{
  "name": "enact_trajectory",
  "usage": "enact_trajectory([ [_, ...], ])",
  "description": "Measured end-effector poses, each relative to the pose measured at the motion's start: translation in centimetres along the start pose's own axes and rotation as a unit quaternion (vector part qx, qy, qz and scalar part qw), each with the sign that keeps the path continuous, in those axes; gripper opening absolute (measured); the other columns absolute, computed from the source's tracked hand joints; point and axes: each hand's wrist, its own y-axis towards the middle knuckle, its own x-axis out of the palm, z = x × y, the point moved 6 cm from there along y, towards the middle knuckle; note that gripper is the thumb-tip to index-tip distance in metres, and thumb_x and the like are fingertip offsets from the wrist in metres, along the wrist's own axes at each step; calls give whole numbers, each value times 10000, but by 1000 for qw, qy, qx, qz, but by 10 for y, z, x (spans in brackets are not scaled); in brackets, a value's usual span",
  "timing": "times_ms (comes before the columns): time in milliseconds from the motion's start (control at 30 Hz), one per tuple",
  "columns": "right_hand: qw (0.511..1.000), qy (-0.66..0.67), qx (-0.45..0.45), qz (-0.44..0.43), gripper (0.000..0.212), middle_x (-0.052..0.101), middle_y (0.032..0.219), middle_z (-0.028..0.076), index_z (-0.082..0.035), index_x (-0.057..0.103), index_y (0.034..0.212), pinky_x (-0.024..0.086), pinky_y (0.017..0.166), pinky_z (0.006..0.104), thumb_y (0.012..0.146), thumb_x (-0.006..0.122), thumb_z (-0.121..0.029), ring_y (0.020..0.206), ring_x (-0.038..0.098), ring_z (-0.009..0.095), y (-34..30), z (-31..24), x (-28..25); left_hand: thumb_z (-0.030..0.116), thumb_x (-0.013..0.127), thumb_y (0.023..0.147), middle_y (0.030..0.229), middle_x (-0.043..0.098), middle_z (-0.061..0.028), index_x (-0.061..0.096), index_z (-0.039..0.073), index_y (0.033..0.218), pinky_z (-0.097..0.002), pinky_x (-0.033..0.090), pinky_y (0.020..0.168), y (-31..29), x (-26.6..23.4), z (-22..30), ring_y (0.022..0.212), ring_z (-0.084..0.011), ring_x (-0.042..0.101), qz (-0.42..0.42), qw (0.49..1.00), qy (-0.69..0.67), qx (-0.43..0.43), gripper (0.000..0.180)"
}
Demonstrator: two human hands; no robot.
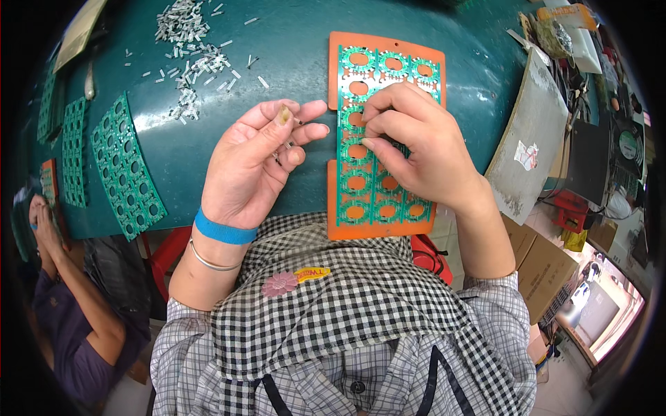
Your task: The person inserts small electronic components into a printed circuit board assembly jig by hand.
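My left hand (244, 156) is half curled, palm up, left of the work. Several small whitish parts (283, 148) lie between its thumb and fingers. My right hand (427, 139) is over a green circuit board panel (375, 201) with rows of oval cut-outs. Its thumb and index finger are bent together at the panel's left column; whatever they grip is hidden or too small to see. Beneath the panel sits an orange carrier board (334, 76), which shows along the edges. Loose small white parts (186, 31) are heaped at the far left of centre.
More green panels (128, 166) lie on the green tabletop (291, 187) to the left. Beyond them are a co-worker's hands (47, 225). A worn grey board (531, 118) leans at the right, near a cardboard box (544, 267) and a lit screen (603, 301).
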Motion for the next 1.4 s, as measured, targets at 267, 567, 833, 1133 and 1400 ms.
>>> enact_trajectory([
  [267, 997, -63, -43, -22, 106, 582, 889, 72, -6, 597, 758, 492, 704, 358, 704, 687, -19, 834, 579, 249, 4, -6, 4, 46, 608, 905, 979, 648, -117, 596, -16, 1022, -146, 345, 488, -1, 0, -2, 695, -63, 512, -45, 998, 38, 27, 132],
  [567, 998, -41, -42, 18, 184, 602, 889, 69, -21, 613, 771, 490, 697, 357, 640, 741, -34, 829, 589, 248, 4, -17, -4, 45, 641, 881, 905, 677, -95, 600, -10, 1028, -134, 331, 472, -7, 7, -7, 628, -37, 500, -16, 998, 58, 28, 162],
  [833, 980, -44, -151, 122, 208, 603, 874, 91, -10, 615, 785, 482, 693, 349, 619, 741, 5, 808, 594, 261, 3, -38, -1, 48, 626, 889, 919, 680, -96, 585, -28, 1096, -148, 384, 522, -11, 14, -19, 666, -52, 541, -44, 997, 68, 4, 224],
  [1133, 997, 52, 37, 46, 133, 598, 888, 71, -29, 576, 728, 470, 709, 335, 680, 680, 39, 829, 574, 244, -17, -17, -7, -39, 479, 925, 1335, 449, -273, 429, -95, 1242, -304, 511, 957, -4, -8, 27, 1206, -308, 521, -22, 993, -60, 98, 326],
  [1400, 999, 30, 21, 18, 135, 589, 869, 59, -33, 568, 721, 456, 732, 354, 678, 681, 27, 824, 575, 240, -24, -16, 5, -30, 460, 945, 1338, 448, -270, 418, -105, 1255, -330, 498, 1003, -3, -10, 25, 1240, -339, 492, -55, 991, -104, 69, 322],
])
